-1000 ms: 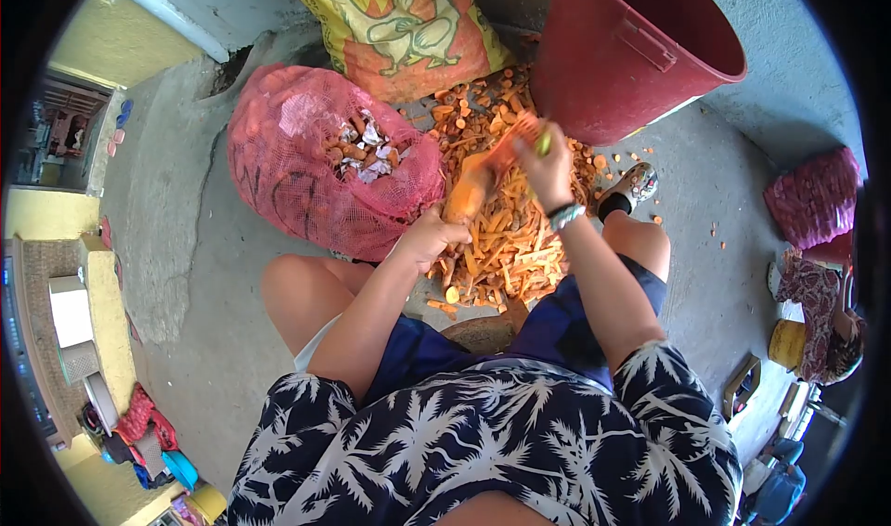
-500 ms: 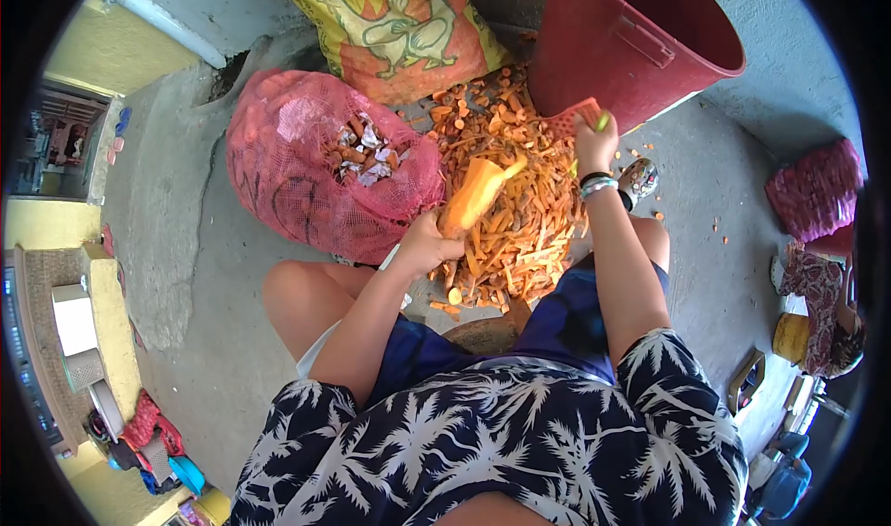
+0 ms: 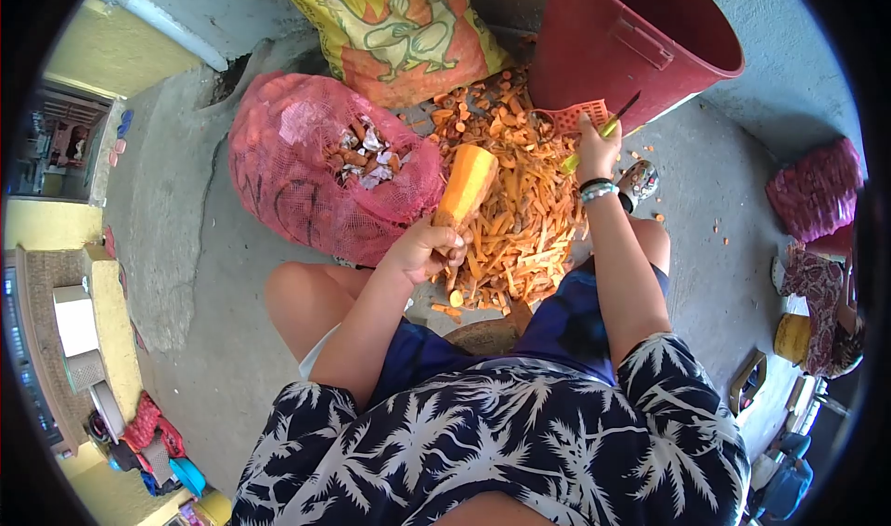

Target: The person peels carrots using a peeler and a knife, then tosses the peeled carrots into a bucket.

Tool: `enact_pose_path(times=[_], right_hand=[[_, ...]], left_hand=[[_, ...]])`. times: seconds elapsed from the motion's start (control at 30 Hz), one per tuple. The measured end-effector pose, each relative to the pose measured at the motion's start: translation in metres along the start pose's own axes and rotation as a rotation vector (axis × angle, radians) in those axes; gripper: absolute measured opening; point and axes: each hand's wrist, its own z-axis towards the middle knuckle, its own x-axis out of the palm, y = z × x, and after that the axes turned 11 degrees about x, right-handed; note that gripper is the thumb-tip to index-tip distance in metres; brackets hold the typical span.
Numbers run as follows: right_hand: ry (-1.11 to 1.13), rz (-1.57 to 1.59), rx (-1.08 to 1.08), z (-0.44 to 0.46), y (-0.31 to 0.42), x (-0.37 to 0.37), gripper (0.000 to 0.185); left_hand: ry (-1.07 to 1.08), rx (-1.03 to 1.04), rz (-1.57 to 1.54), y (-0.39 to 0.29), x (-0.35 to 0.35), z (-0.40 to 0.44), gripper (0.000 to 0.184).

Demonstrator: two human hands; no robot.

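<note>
My left hand (image 3: 427, 254) is closed round the lower end of a thick carrot (image 3: 467, 184). Its upper part is bare bright orange, with brownish skin near my fingers. My right hand (image 3: 599, 150) grips a slim tool with a yellow-green handle (image 3: 609, 128); a dark narrow end points up and right. Against those fingers is an orange perforated plastic piece (image 3: 575, 117); whether I hold it too, I cannot tell. Between my knees lies a heap of orange peelings (image 3: 524, 215) with cut carrot ends. A pink mesh sack (image 3: 311, 187) with carrots and paper scraps lies left of it.
Behind the heap, a yellow and orange sack (image 3: 399, 38) printed with birds leans by the wall. A large dark-red bin (image 3: 594, 52) stands at the back right. At far right are a pink sack (image 3: 817, 192) and another person (image 3: 821, 294). Household things line the left side.
The carrot has turned more upright and its long loose strip no longer shows. My right hand has rotated, exposing the tool's dark end and the flat face of the orange piece.
</note>
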Motion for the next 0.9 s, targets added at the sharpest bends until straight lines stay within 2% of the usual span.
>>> enact_pose_path(times=[0.1,0.2,0.27,0.3,0.33,0.37,0.4,0.47,0.5,0.53,0.6,0.67,0.73,0.83,0.9], right_hand=[[0.174,-0.112,0.074,-0.056,0.032,0.022,0.020],[0.570,-0.126,0.039,-0.111,0.033,0.032,0.035],[0.476,-0.159,0.097,-0.098,0.036,0.035,0.033],[0.325,-0.189,0.168,-0.071,0.029,0.033,0.027],[0.131,-0.179,-0.020,-0.042,0.013,0.030,0.019],[0.033,-0.222,-0.074,-0.009,-0.006,0.012,0.014],[-0.053,-0.002,0.039,-0.005,-0.003,0.006,0.013],[0.086,0.254,0.325,-0.004,-0.003,-0.004,0.012],[0.191,0.347,0.543,-0.007,-0.002,-0.003,0.009],[0.423,0.475,0.650,-0.017,0.002,-0.001,0.003],[0.479,0.497,0.773,-0.042,0.014,0.013,0.013],[0.816,0.514,0.922,-0.062,0.029,0.018,0.025],[1.038,0.670,0.955,-0.071,0.026,0.018,0.027],[1.097,0.688,1.066,-0.068,0.014,0.010,0.026],[1.005,0.549,1.018,-0.072,0.022,0.011,0.019]], left_hand=[[0.022,0.037,-0.095,0.002,-0.012,0.009,0.037],[0.013,0.027,-0.180,0.005,-0.017,0.012,0.041],[0.085,-0.027,-0.051,0.000,-0.004,0.006,0.043],[0.087,-0.037,-0.049,0.001,-0.005,0.004,0.043],[0.100,-0.025,-0.055,0.001,-0.007,0.002,0.048],[0.113,-0.006,-0.061,0.000,-0.007,0.002,0.054],[0.116,-0.002,-0.056,-0.001,-0.005,0.001,0.054],[0.172,0.036,-0.097,0.000,-0.003,-0.004,0.064],[0.163,0.042,-0.104,0.000,-0.004,-0.003,0.071],[0.165,0.046,-0.106,-0.001,-0.004,-0.002,0.071],[0.232,0.066,-0.199,-0.004,-0.003,0.000,0.065],[0.298,0.062,-0.225,-0.007,0.005,0.000,0.067],[0.363,0.057,-0.245,-0.008,0.008,-0.002,0.068],[0.405,0.028,-0.285,-0.006,0.010,-0.003,0.064],[0.218,0.055,-0.181,-0.003,0.011,-0.002,0.056]])
